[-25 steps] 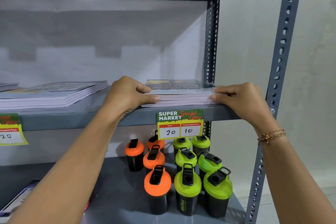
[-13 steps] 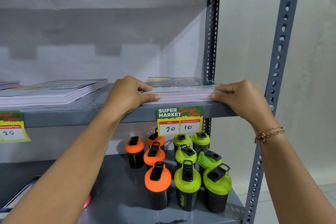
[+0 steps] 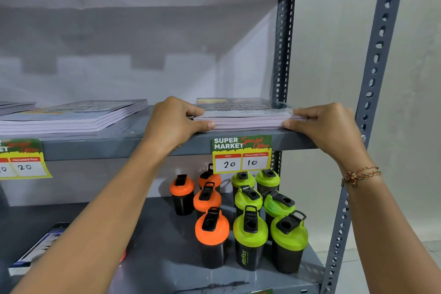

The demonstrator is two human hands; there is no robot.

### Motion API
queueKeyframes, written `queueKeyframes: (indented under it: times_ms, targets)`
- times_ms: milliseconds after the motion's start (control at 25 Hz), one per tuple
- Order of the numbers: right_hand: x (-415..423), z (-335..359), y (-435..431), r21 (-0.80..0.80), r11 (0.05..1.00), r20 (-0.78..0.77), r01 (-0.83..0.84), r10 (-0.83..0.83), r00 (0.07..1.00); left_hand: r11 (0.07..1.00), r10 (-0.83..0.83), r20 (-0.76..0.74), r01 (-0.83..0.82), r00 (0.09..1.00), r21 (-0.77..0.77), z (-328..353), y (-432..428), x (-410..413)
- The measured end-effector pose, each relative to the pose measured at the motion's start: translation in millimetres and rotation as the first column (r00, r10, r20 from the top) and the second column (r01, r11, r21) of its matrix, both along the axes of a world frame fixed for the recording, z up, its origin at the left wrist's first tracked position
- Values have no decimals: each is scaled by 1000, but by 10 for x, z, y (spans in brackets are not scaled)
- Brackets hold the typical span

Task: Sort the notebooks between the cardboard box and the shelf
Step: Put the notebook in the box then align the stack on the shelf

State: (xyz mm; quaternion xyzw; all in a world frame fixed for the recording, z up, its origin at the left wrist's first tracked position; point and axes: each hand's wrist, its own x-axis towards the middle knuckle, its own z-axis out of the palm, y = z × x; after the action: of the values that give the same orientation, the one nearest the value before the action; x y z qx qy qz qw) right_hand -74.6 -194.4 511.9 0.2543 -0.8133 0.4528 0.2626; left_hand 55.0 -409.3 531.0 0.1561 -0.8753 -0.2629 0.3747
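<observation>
Both hands on one stack of notebooks (image 3: 243, 116), lying flat at the right end of the upper shelf (image 3: 128, 143), flush to its front edge. Left hand (image 3: 173, 122) wraps the stack's left side: fingers curled over the top cover, thumb pressed along the front edge of the pages. Right hand (image 3: 327, 124) mirrors it on the right side: fingers laid on top near the corner, thumb against the lower front edge. Both grips partly closed around the stack's thickness, not tight fists. Whether the stack is lifted or resting on the shelf: cannot tell, though its underside looks level with the shelf surface.

Stack is several notebooks deep, pale lilac page edges, dark printed glossy cover uppermost. Right side sits close to the rear perforated upright (image 3: 282, 55).

Right wrist carries a braided thread bracelet (image 3: 360, 175).

A second pile of notebooks (image 3: 71, 117) lies toward the left of the same shelf, well apart from the held stack, fanned slightly. A sliver of a third pile (image 3: 16, 106) at the far left edge of the view.

Price tag (image 3: 241, 154) hangs from the shelf's front lip just below the held stack: "SUPER MARKET", 20 and 10 handwritten. Another tag (image 3: 22, 159) at the left, partly cut off.

Lower shelf (image 3: 152, 246): cluster of shaker bottles toward the right end, orange-lidded ones (image 3: 211, 229) to the left of green-lidded ones (image 3: 250, 231). A flat printed item (image 3: 35, 248) lies at the left, partly hidden by the forearm.
</observation>
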Motion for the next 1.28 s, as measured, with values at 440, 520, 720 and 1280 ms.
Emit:
queueKeyframes:
  times_ms: [440, 520, 720, 1280]
  targets:
    - [15, 40, -28, 29, 1000, -12, -5, 6, 1000, 999, -17, 40, 15, 999, 40, 17, -81, -11]
    - [29, 55, -23, 57, 998, -23, 0, 1, 1000, 999, -17, 30, 16, 999, 37, 5, -90, -13]
    - [29, 58, -17, 70, 998, -14, -8, 9, 1000, 999, -19, 16, 18, 1000, 26, -3, -102, -16]
    - [-66, 10, -20, 17, 1000, 27, -22, 21, 999, 998, -59, -7, 59, 998, -14, -43, -115, -16]
